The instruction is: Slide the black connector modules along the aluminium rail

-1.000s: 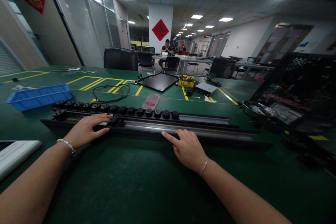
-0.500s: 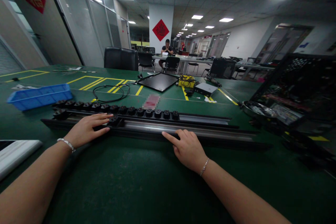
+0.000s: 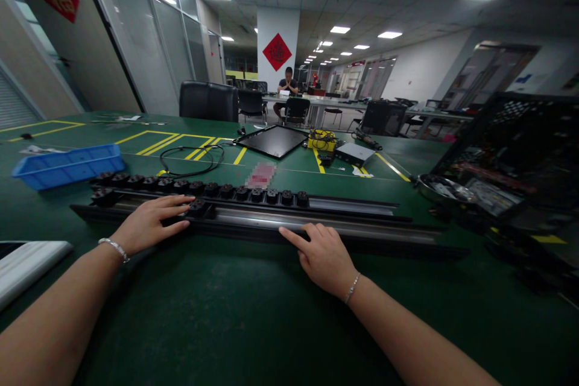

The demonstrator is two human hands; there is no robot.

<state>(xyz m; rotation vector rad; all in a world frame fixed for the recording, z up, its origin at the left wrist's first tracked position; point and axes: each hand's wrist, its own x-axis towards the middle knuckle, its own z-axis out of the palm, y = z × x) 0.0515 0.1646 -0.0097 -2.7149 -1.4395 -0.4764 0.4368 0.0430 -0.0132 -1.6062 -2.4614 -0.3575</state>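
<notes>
A long black and silver rail (image 3: pixel 362 226) lies across the green table (image 3: pixel 235 307) in front of me. A row of several small black socket blocks (image 3: pixel 253 193) sits along its far side. My left hand (image 3: pixel 149 223) lies flat on the rail's left part, fingers stretched out toward one black block (image 3: pixel 199 208) on the near track. My right hand (image 3: pixel 323 256) rests at the rail's near edge, index finger stretched along it and the other fingers loosely curled. Neither hand holds anything.
A blue bin (image 3: pixel 67 166) stands at the left, a white slab (image 3: pixel 27 265) at the near left edge. Behind the rail lie a black cable loop (image 3: pixel 190 160), a dark flat panel (image 3: pixel 274 140), a yellow item (image 3: pixel 322 140) and a grey box (image 3: pixel 355 152). Dark equipment (image 3: pixel 511 163) crowds the right. A person (image 3: pixel 287 87) sits far back.
</notes>
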